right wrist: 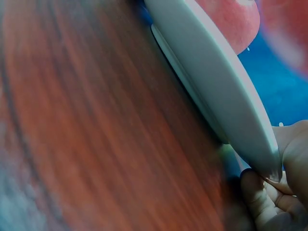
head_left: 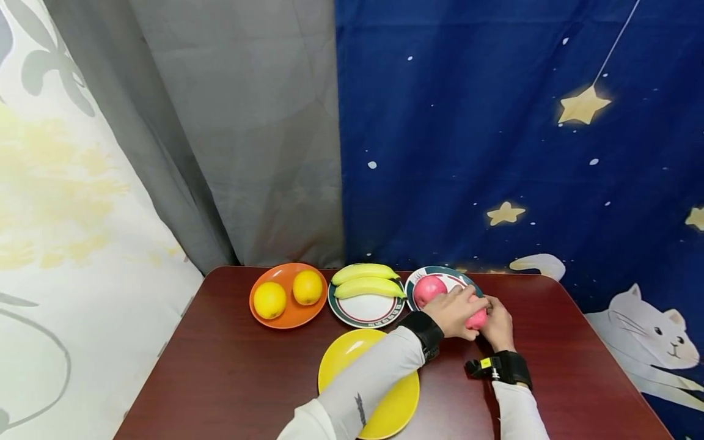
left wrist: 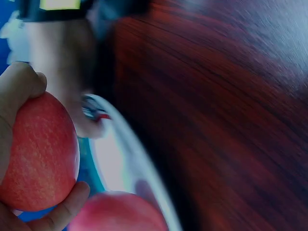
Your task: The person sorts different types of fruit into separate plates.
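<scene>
My left hand (head_left: 453, 310) grips a pink-red apple (head_left: 476, 319) over the near right side of a green-rimmed white plate (head_left: 444, 270). In the left wrist view, the thumb and fingers wrap around this apple (left wrist: 41, 154). A second apple (head_left: 428, 289) sits on the left part of that plate. My right hand (head_left: 499, 325) is at the plate's right edge. The right wrist view shows its thumb and fingers pinching the rim of the plate (right wrist: 216, 82), whose pale outer side and foot ring face the camera, close over the wooden table.
Left of the apples, two bananas (head_left: 368, 287) lie on a similar plate (head_left: 367, 310). Farther left, an orange plate (head_left: 297, 316) carries two yellow-orange round fruits (head_left: 270, 300). A yellow plate (head_left: 404, 406) lies under my left forearm. Curtains (head_left: 275, 153) hang behind the table (head_left: 231, 366).
</scene>
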`<action>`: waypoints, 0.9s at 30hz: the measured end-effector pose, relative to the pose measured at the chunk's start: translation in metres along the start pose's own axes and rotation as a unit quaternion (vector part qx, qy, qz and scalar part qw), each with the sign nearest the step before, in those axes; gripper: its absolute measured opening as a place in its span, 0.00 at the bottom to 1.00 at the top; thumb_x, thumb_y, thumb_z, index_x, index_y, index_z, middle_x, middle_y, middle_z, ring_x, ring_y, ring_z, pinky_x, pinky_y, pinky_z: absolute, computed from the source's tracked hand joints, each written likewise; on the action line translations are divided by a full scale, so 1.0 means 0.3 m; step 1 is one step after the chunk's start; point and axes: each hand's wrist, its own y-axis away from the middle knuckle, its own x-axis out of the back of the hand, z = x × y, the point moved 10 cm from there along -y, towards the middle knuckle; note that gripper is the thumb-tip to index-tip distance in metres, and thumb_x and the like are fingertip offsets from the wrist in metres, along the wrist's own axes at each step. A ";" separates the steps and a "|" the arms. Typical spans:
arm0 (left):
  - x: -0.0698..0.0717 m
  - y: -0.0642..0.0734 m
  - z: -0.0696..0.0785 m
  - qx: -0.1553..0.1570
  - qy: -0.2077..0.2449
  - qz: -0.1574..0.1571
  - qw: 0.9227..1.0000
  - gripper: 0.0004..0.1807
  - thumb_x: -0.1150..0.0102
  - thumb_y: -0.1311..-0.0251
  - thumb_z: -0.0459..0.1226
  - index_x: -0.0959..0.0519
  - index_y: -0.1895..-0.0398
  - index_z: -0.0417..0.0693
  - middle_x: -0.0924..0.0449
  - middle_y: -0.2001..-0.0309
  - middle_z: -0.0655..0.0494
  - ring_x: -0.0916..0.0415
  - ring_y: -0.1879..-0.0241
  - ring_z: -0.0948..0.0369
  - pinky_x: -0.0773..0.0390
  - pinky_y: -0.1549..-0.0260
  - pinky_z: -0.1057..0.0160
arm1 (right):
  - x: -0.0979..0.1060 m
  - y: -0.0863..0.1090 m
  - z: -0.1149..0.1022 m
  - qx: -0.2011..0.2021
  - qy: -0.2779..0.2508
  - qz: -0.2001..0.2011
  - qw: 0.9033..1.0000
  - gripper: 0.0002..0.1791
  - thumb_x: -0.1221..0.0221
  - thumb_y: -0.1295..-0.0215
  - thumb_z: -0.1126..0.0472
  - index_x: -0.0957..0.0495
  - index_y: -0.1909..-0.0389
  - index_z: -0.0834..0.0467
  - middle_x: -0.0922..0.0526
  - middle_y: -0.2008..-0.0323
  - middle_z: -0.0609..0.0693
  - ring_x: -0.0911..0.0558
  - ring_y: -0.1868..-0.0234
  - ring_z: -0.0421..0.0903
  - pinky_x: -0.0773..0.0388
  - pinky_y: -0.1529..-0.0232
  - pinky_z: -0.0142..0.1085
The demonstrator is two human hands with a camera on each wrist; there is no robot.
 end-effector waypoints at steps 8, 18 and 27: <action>-0.098 -0.005 -0.068 0.056 -0.076 -0.007 0.996 0.36 0.35 0.48 0.66 0.30 0.35 0.71 0.26 0.42 0.61 0.26 0.49 0.63 0.17 0.64 0.66 | -0.021 -0.008 0.019 -0.061 -0.013 -0.003 0.998 0.27 0.42 0.32 0.60 0.30 0.36 0.70 0.20 0.47 0.71 0.19 0.47 0.62 0.24 0.50 0.46; -0.096 0.012 -0.077 0.064 -0.076 0.013 0.995 0.37 0.38 0.45 0.68 0.30 0.36 0.66 0.28 0.42 0.60 0.27 0.48 0.62 0.16 0.65 0.65 | -0.014 -0.013 0.023 -0.048 -0.010 0.006 0.999 0.27 0.41 0.33 0.60 0.30 0.38 0.72 0.20 0.49 0.71 0.19 0.49 0.61 0.24 0.56 0.39; 0.056 0.077 -0.129 0.065 -0.060 0.024 0.996 0.38 0.48 0.39 0.68 0.32 0.30 0.63 0.32 0.35 0.58 0.32 0.38 0.61 0.17 0.55 0.63 | 0.026 -0.029 -0.062 0.002 0.068 -0.053 0.996 0.26 0.41 0.32 0.59 0.28 0.42 0.75 0.19 0.53 0.72 0.19 0.52 0.67 0.24 0.51 0.58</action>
